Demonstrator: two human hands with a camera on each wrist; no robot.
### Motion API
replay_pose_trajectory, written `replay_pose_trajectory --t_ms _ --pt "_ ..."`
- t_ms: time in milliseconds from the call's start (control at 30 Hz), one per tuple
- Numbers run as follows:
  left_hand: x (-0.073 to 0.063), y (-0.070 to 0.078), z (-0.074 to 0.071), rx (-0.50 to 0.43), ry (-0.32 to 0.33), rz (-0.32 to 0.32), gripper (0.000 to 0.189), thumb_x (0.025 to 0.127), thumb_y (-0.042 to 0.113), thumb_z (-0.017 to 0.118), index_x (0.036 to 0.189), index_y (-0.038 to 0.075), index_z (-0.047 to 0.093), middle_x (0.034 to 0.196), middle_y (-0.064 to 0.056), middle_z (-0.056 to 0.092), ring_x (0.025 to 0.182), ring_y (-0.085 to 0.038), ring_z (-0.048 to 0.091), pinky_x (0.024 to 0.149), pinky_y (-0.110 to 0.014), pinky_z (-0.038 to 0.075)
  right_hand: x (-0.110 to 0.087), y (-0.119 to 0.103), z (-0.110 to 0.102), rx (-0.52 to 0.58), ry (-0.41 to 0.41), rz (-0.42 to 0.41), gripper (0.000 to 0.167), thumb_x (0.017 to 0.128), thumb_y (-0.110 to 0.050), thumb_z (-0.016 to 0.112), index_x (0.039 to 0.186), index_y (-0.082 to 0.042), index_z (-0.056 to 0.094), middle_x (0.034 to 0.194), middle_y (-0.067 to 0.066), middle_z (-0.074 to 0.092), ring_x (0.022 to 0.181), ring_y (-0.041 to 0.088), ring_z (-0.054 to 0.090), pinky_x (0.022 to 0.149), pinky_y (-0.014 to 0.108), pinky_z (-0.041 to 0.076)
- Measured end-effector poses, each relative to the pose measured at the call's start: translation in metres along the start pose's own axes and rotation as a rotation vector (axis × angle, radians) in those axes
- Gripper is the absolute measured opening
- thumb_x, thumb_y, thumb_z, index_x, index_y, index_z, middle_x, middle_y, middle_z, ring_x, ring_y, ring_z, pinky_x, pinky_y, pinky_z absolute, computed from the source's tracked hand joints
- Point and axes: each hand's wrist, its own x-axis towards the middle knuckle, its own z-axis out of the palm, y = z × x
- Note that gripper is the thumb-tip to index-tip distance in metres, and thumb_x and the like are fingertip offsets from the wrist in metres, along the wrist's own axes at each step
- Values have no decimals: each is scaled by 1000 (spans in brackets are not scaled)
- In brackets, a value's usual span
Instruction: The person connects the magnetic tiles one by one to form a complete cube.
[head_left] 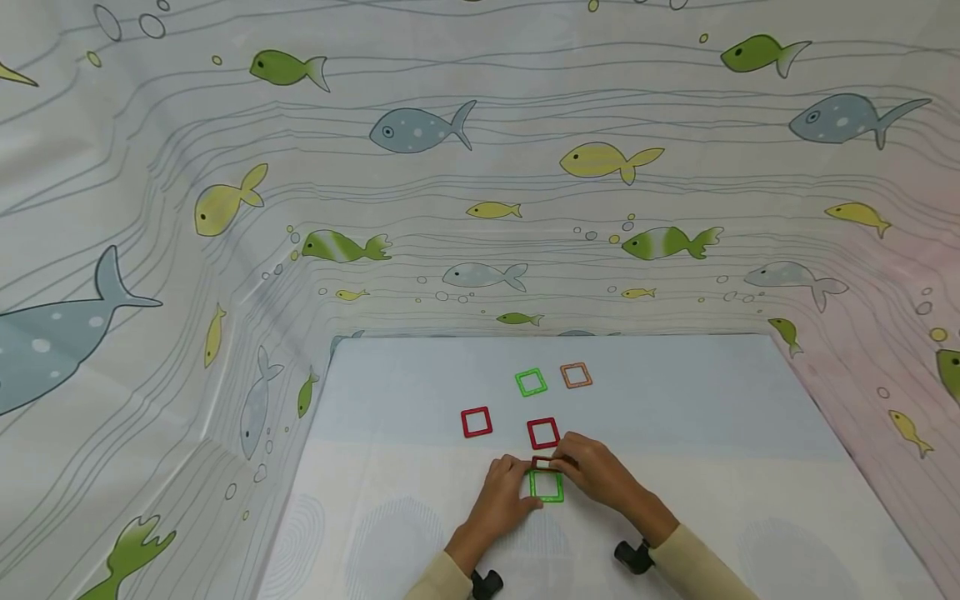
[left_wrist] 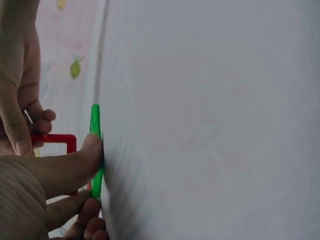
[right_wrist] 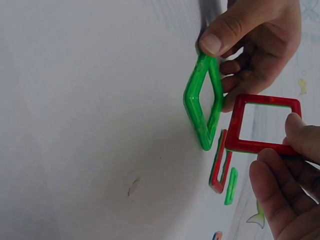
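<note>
A green square magnetic tile (head_left: 560, 488) with an open middle lies on the white tabletop. My left hand (head_left: 501, 496) pinches it at the left side, the thumb (left_wrist: 75, 167) on its near corner. In my right hand (head_left: 600, 473), thumb and fingers pinch a red square magnetic tile (right_wrist: 260, 146) by one side. That red tile is raised on edge beside the far side of the green tile (right_wrist: 191, 102); whether the two touch I cannot tell. Just beyond it, another red tile (head_left: 532, 434) lies flat.
Farther left lies one more red tile (head_left: 464, 423). Toward the back are a second green tile (head_left: 520, 384) and an orange tile (head_left: 565, 377). A fish-printed sheet (head_left: 420, 200) rises behind and beside the tabletop (head_left: 390, 400). Black wrist mounts (head_left: 633, 557) sit under both forearms.
</note>
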Motion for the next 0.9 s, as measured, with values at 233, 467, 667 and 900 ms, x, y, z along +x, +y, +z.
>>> replay_pose_trajectory --t_ms 233,467,667,900 --pt "0 1 0 -10 3 -7 61 76 26 88 129 8 62 109 1 55 101 -14 46 89 -27 47 0 0 1 3 -3 4 13 85 -17 79 90 -18 67 84 -13 60 73 -3 49 65 17 48" --pt "0 2 0 -27 -7 -31 61 76 26 88 129 8 61 110 0 55 102 -14 46 88 -27 47 -1 2 3 2 -6 -3 14 84 -17 79 90 -19 67 85 -13 60 74 -3 49 66 17 48" --pt "0 3 -1 -33 -16 -41 62 76 25 88 129 7 61 110 0 55 103 -15 47 89 -28 48 -1 2 3 2 -12 10 14 84 -17 79 90 -19 67 84 -13 60 74 -2 49 66 17 49" --pt "0 3 0 -23 -13 -35 61 76 25 88 128 7 61 108 0 56 102 -15 47 88 -27 47 -1 2 4 10 -15 1 14 84 -17 80 90 -17 67 84 -11 61 73 -2 49 66 17 49"
